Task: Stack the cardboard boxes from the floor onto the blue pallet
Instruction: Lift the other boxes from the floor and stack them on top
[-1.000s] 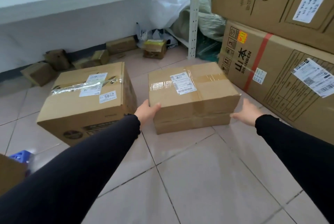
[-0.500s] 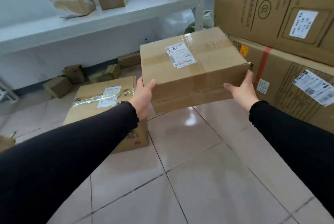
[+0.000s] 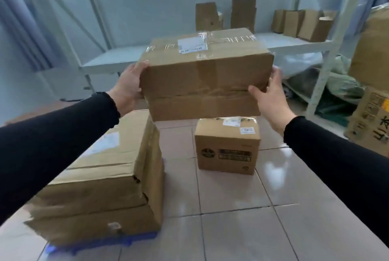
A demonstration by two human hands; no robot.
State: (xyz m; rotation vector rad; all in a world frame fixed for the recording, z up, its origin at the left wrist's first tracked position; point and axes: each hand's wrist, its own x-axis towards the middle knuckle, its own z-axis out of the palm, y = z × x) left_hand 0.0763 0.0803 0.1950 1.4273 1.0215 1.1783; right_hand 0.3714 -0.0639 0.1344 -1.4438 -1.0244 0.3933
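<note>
I have the carried box (image 3: 205, 73) up in the air between both hands, well clear of the floor (image 3: 231, 229) and just right of the stack (image 3: 109, 176) that sits on the blue pallet (image 3: 101, 244) at lower left. My left hand (image 3: 128, 88) is pressed flat against the box's left end, fingers wrapped over the top edge; my right hand (image 3: 271, 100) clamps the right end lower down, thumb on the front face. Both hold it by squeeze alone, not from underneath.

I judge it to be moderately light, since it hangs level at arm's length. The cardboard looks stiff but tired: a crease runs along the front face and glossy tape crosses the top, which could be slippery. I would keep palms on bare cardboard at the ends, or shift fingers under the bottom edge before setting down.

A smaller box (image 3: 228, 145) waits on the floor beyond. The stack's top box looks dented at its near corner, so the landing surface may not be flat.
</note>
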